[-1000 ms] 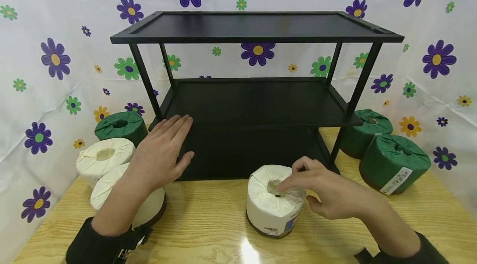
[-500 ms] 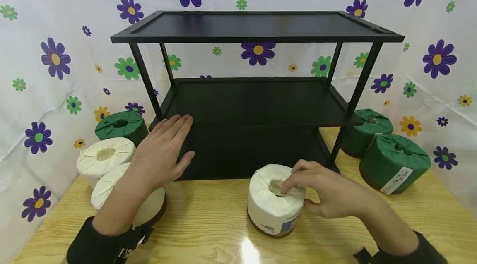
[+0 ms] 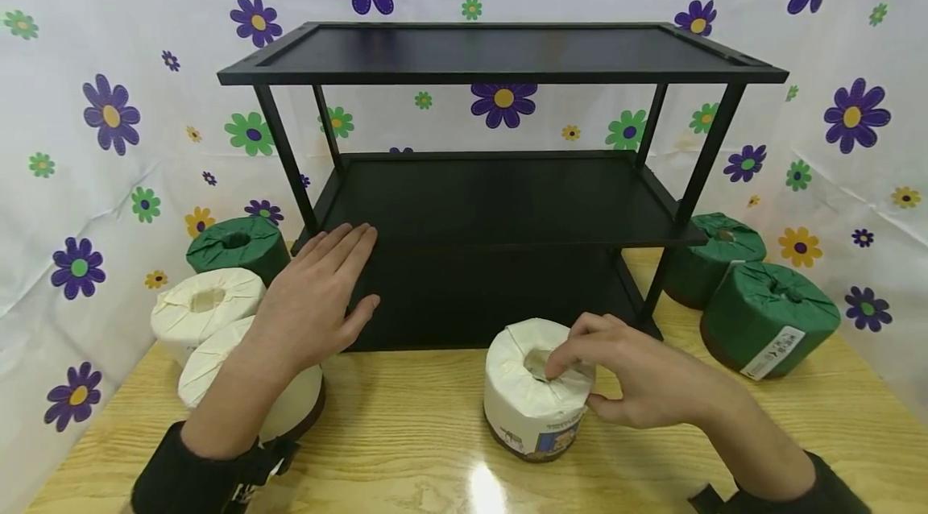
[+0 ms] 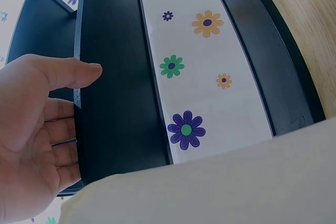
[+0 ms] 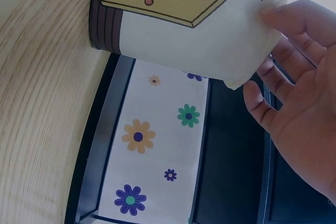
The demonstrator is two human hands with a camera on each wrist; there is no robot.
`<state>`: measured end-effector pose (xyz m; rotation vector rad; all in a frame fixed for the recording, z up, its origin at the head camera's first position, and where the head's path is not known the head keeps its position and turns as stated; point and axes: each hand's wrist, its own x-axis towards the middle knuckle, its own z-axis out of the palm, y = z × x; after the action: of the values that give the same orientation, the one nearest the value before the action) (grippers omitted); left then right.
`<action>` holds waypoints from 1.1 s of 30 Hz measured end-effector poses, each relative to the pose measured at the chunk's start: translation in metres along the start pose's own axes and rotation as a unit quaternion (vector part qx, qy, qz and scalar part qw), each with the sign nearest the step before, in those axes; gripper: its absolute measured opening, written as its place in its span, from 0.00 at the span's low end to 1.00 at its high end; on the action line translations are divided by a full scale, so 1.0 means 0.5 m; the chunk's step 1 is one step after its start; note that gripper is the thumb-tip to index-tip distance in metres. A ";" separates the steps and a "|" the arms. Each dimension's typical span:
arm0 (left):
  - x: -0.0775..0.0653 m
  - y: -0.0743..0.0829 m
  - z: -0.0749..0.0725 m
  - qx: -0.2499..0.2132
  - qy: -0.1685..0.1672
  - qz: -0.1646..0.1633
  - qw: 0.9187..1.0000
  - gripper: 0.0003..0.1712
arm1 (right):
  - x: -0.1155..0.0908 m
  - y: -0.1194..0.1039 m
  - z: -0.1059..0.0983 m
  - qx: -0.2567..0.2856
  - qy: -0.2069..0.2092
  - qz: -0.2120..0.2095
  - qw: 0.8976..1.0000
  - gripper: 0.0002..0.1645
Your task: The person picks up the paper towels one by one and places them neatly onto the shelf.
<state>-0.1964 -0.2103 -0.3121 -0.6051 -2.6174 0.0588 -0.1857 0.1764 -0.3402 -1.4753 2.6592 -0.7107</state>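
The white roll (image 3: 528,413) lies at about nine o'clock from the right hand (image 3: 631,377), which is plainly the nearer of the two; the left hand (image 3: 312,296) sits toward ten o'clock from the roll. The right fingers and thumb pinch the roll at its upper right — thumb on the outer side, a fingertip at the rim of the core hole (image 3: 535,363). The roll's axis runs upright, hole facing up, and it seems to stand on the table (image 3: 406,449), with the black rack (image 3: 500,204) toward twelve o'clock. Any lift would likely turn on that off-centre hold, which could let the roll tip.

The left fingers lie straight and close together, thumb apart, their tips over the middle shelf's front edge; I can't tell whether they touch it. That arm partly hides the nearer spare roll (image 3: 296,409). How deep the right fingertip reaches into the hole is unclear, and the right wrist view cuts off much of the roll — its printed panel included.
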 end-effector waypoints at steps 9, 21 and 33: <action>0.001 0.003 0.005 -0.003 0.004 0.001 1.000 0.44 | -0.003 -0.003 -0.002 -0.017 -0.022 0.007 1.000 0.37; 0.005 -0.006 -0.003 0.000 0.013 0.004 1.000 0.44 | 0.011 0.000 -0.003 -0.079 0.004 -0.005 0.997 0.28; 0.005 0.006 -0.003 -0.008 0.002 0.003 1.000 0.43 | -0.005 0.009 0.002 -0.111 0.056 -0.023 0.992 0.29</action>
<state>-0.1964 -0.2067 -0.3103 -0.6188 -2.6137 0.0397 -0.1877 0.1799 -0.3434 -1.5944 2.8793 -0.5294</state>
